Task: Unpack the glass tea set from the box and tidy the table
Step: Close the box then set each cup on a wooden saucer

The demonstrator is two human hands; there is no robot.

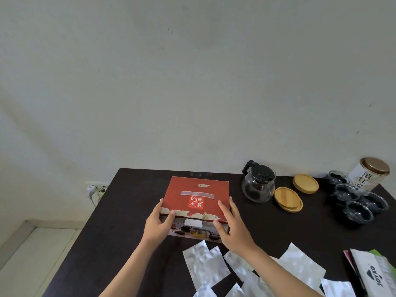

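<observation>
Red box [196, 197] sits frame center on dark table [132, 211]. Left hand [159, 221] & right hand [230, 224] clasp its 2 sides, fingers curled round edges, prob. to shift it. Teapot [258, 185] stands upper right, already out.

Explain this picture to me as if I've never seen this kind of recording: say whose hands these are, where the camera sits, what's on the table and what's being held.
There is no machine here. A person wears a wide-angle camera on the head, looking forward and down, so you see their own two arms. The left hand and right hand grip the two sides of a red tea set box, closed, on a dark table. To the right stand a glass teapot with a black lid, two round wooden coasters, several small glass cups and a tea tin. Near the person lie crumpled silvery foil bags and, at the right edge, a white packet printed JOYKO.
</observation>
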